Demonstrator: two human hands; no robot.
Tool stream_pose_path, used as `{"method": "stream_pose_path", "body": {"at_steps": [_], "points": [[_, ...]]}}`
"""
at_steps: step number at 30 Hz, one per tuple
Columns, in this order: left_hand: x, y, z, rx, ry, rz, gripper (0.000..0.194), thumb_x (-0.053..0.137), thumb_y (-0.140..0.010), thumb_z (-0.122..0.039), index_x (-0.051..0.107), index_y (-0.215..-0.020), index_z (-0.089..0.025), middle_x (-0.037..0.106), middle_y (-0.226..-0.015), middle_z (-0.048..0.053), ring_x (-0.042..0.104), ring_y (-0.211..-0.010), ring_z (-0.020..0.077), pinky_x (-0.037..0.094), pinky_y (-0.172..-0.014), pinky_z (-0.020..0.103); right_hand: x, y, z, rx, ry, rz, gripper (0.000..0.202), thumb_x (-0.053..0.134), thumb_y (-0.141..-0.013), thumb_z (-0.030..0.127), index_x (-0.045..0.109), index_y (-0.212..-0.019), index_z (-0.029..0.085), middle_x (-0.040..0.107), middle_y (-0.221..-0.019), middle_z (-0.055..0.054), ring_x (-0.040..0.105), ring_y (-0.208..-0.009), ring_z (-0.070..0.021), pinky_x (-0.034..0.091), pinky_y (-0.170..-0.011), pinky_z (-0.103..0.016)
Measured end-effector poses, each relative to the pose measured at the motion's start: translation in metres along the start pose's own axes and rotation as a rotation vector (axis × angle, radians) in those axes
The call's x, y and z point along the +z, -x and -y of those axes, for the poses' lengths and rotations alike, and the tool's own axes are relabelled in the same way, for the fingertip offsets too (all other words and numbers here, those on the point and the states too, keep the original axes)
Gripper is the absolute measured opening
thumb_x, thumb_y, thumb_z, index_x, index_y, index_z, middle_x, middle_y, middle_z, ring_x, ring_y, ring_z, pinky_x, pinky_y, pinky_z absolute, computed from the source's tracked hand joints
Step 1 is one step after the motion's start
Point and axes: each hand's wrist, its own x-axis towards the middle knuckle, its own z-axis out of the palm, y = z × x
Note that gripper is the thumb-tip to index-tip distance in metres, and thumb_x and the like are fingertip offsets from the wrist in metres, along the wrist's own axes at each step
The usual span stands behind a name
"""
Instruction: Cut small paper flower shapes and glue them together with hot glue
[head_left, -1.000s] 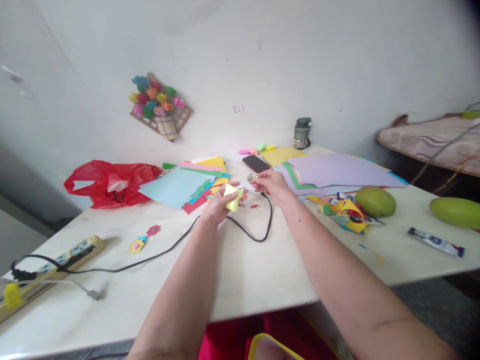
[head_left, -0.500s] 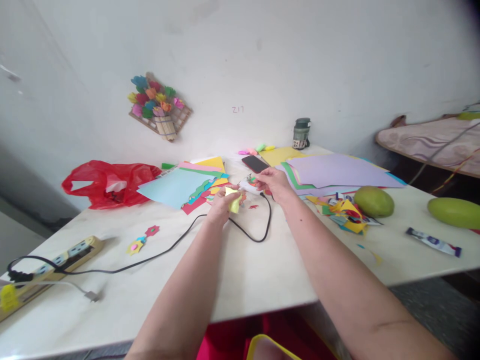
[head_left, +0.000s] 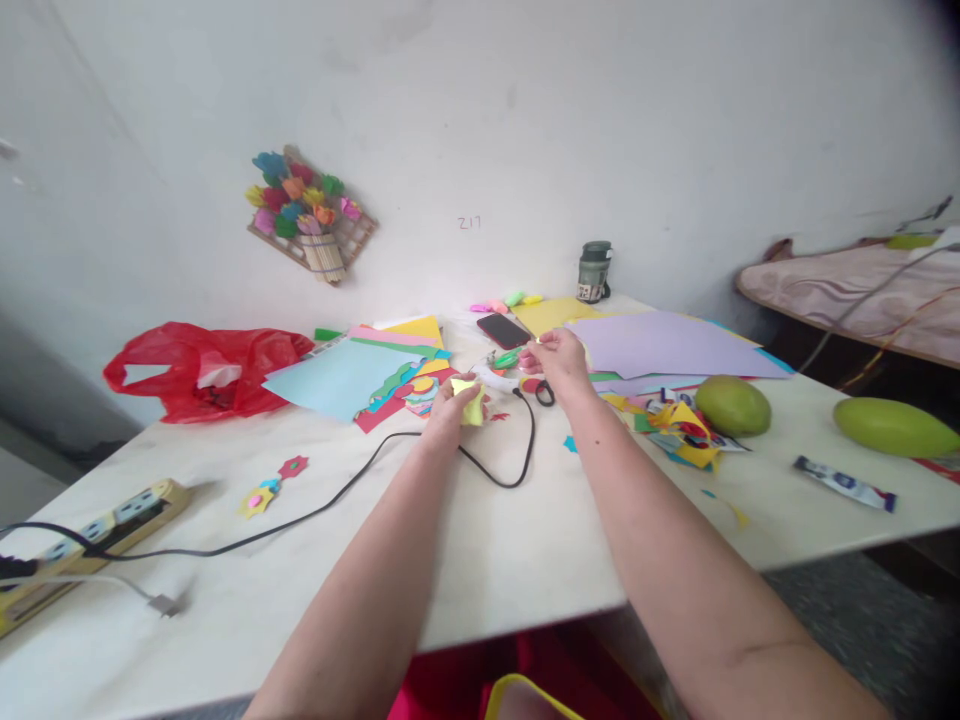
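Note:
My left hand [head_left: 453,405] is closed on a piece of yellow paper [head_left: 469,402], its fingers partly hidden behind the paper. To the right, my right hand [head_left: 556,362] is raised over the table with thumb and fingertips pinched together; whatever they hold is too small to make out. Just below its fingers lies a white corded tool [head_left: 495,379], apparently a glue gun, beside a small green object [head_left: 508,358]. A black ring-shaped handle [head_left: 545,393] shows under the right hand. Cut-out paper shapes [head_left: 421,392] lie left of the white tool.
A black cord [head_left: 360,478] crosses to the power strip [head_left: 112,530]. Paper sheets [head_left: 341,380], a red bag [head_left: 217,365] and paper flowers [head_left: 259,498] lie left. A phone [head_left: 502,331], purple sheets [head_left: 667,343], scraps [head_left: 686,430], a tube [head_left: 846,485] and green fruits [head_left: 733,405] lie beyond and right.
My right hand has lifted slightly away from the white tool, uncovering the green object and black handle. My left hand still holds the yellow paper. The view has shifted slightly.

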Motion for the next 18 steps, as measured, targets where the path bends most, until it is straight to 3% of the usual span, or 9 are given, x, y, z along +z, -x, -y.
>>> {"method": "stream_pose_path", "body": {"at_steps": [3,8,13,18], "points": [[0.0,-0.003,0.004,0.03,0.066,-0.003,0.049,0.072,-0.063,-0.028,0.05,-0.105,-0.017,0.065,-0.076,0.002,0.064,-0.065,0.0154,0.049,-0.059,0.026,0.003,0.006,0.002,0.03,-0.001,0.037,0.023,0.061,-0.076,0.011,0.041,-0.08,0.021,0.061,-0.056,0.003,0.057,-0.041,-0.0106,0.047,-0.039,-0.021],[0.001,-0.004,0.005,0.185,-0.026,0.062,0.042,0.071,-0.068,-0.036,0.052,-0.1,-0.016,0.066,-0.084,0.004,0.063,-0.072,0.0133,0.045,-0.064,0.022,0.004,0.015,0.007,0.106,-0.108,0.24,0.014,0.062,-0.081,0.018,0.048,-0.078,0.017,0.065,-0.059,-0.001,0.059,-0.043,-0.0096,0.048,-0.041,-0.019],[0.007,-0.005,0.002,0.221,-0.088,0.061,0.045,0.075,-0.062,-0.038,0.053,-0.095,-0.016,0.066,-0.081,0.003,0.062,-0.071,0.0141,0.045,-0.062,0.023,-0.001,0.013,0.01,0.13,-0.236,0.199,0.026,0.071,-0.074,0.033,0.051,-0.069,0.016,0.064,-0.055,-0.002,0.057,-0.04,-0.0091,0.047,-0.038,-0.019],[0.024,-0.014,-0.006,0.203,-0.126,-0.016,0.047,0.076,-0.059,-0.036,0.057,-0.096,-0.015,0.063,-0.075,0.002,0.059,-0.062,0.0125,0.047,-0.058,0.024,-0.005,0.005,0.003,0.127,-0.386,0.179,0.032,0.08,-0.06,0.025,0.049,-0.061,0.016,0.057,-0.048,0.004,0.052,-0.041,-0.0067,0.047,-0.04,-0.017]]}}
